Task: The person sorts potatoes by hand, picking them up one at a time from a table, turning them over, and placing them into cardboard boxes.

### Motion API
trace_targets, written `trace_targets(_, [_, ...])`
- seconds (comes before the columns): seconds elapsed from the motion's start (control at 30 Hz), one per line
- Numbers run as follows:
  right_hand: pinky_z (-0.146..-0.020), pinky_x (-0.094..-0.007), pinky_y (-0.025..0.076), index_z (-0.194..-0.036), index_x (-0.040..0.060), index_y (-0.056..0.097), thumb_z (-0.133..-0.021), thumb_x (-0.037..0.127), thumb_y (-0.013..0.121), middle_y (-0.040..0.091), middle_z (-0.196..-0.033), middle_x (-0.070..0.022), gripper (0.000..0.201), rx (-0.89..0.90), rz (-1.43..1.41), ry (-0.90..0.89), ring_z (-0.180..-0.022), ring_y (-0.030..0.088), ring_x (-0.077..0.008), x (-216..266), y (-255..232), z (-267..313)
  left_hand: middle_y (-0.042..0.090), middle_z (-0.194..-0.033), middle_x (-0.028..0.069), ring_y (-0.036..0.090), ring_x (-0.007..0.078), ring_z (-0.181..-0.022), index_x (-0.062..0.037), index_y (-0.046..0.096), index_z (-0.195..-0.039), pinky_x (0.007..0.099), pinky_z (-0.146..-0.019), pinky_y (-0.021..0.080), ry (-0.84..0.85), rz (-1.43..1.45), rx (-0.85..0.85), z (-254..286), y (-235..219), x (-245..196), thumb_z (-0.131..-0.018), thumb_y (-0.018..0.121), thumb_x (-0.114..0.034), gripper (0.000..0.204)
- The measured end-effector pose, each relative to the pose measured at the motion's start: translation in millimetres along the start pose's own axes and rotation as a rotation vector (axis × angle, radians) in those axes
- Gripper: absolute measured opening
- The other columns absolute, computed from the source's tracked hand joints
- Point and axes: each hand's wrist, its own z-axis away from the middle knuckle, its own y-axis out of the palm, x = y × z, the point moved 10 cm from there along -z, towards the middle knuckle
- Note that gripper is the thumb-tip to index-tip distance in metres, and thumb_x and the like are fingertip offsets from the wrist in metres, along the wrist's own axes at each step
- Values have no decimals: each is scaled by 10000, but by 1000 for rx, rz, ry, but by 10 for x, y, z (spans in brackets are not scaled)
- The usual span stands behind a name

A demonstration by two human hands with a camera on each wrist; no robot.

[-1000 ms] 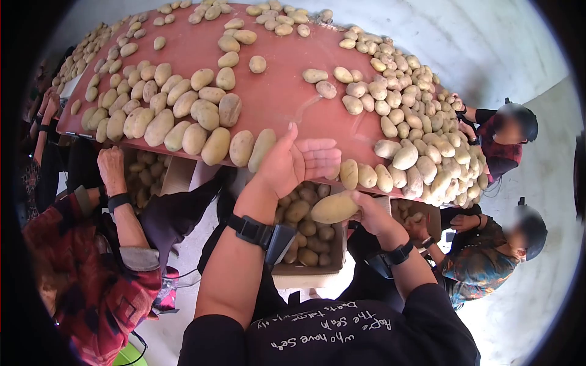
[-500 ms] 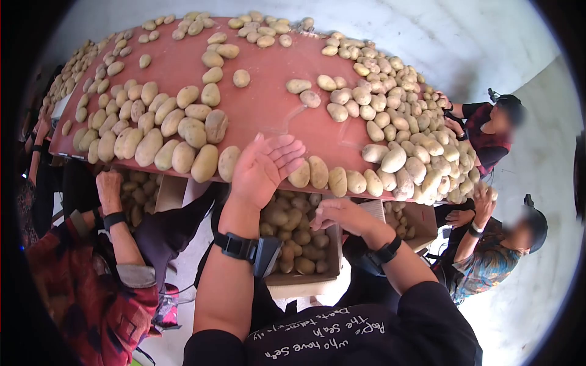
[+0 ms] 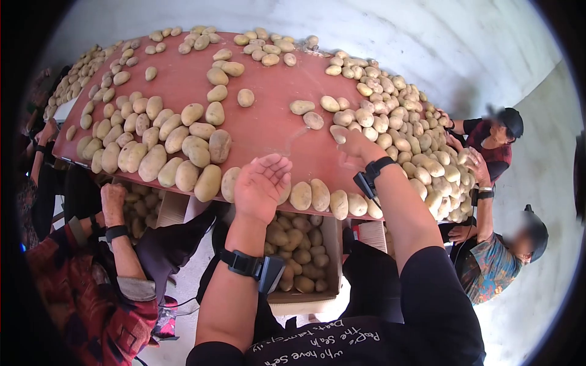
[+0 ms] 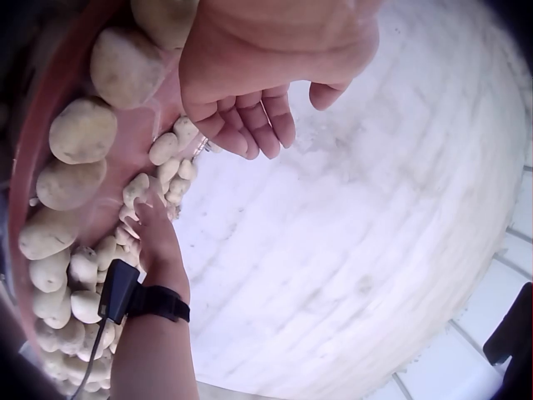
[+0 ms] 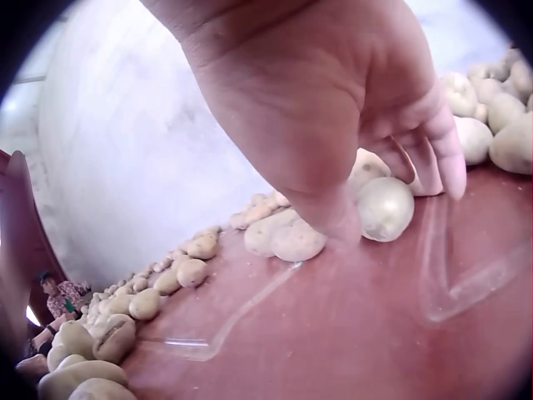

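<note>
My right hand (image 3: 360,146) reaches over the red tabletop (image 3: 268,134) to a potato (image 3: 337,134). In the right wrist view that potato (image 5: 386,210) lies between the thumb and the spread fingers, with the thumb right at its side. My left hand (image 3: 262,186) is raised over the near table edge, palm up and fingers loosely bent, holding nothing. A row of potatoes (image 3: 320,194) lines the edge beside it. Below, between my arms, a cardboard box (image 3: 334,250) holds many potatoes (image 3: 299,241).
Potatoes are heaped on the right of the table (image 3: 433,165) and spread over its left (image 3: 152,161). A person in a checked shirt (image 3: 104,293) sits at left. Two people in dark caps (image 3: 488,262) work at right. Another box of potatoes (image 3: 140,204) stands at left.
One second ago my right hand held a potato over the box; half a second ago it was empty there. Now it has moved forward onto the table. The left hand's fingers have bent.
</note>
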Motion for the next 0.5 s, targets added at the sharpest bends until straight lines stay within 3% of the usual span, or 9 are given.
trace_targets(0.07, [-937,-410,466,-1374,254,439,-814,212,642,470,-1276,-267,597,10,-28,-9,-1114,543,-385,-97,188,-149,651,-1050,136,612,256,-1014,8,604,-1076,354,-868,489,8,-2,2,-2,12,-18,-941,429,-321,396])
trace_targets(0.1, [-942,-417,450,-1386,239,420,-786,210,685,542,-1195,-248,657,-42,-22,-27,-1077,557,-363,-84,187,-149,651,-1050,136,612,255,-1014,8,604,-1076,353,-866,490,12,-6,1,-8,16,-26,-939,431,-320,395])
trace_targets(0.2, [-927,-399,454,-1341,199,458,-793,168,686,577,-1069,-203,594,-86,-28,-48,-1029,573,-345,-112,207,-150,647,-1055,134,604,266,-1035,11,605,-1073,363,-869,493,19,-9,19,-31,6,-18,-925,461,-314,385])
trace_targets(0.3, [-807,-341,511,-1302,213,484,-839,150,660,592,-978,-144,500,-67,-328,-232,-921,618,-289,-32,120,-46,643,-1062,136,601,271,-1045,13,604,-1073,368,-874,495,17,-27,11,-34,-5,-1,-921,470,-315,386])
trace_targets(0.4, [-658,-285,516,-1292,205,474,-889,215,635,600,-852,-104,434,143,-1074,37,-779,635,-204,-24,204,272,641,-1070,137,601,270,-1045,14,599,-1081,369,-875,496,22,-18,16,-19,-12,-6,-927,455,-318,394])
trace_targets(0.43, [-578,-258,512,-1318,183,439,-955,309,536,612,-893,-121,397,177,-1196,6,-735,643,-159,103,163,451,640,-1073,138,601,270,-1044,14,597,-1085,369,-876,496,23,-9,24,-15,-11,-2,-930,449,-320,396])
trace_targets(0.5, [-594,-276,527,-1339,153,402,-975,350,473,614,-898,-135,420,284,-1398,-235,-743,650,-180,391,45,787,639,-1074,137,601,270,-1045,14,591,-1093,369,-876,497,42,-15,34,-11,4,-43,-935,439,-319,399])
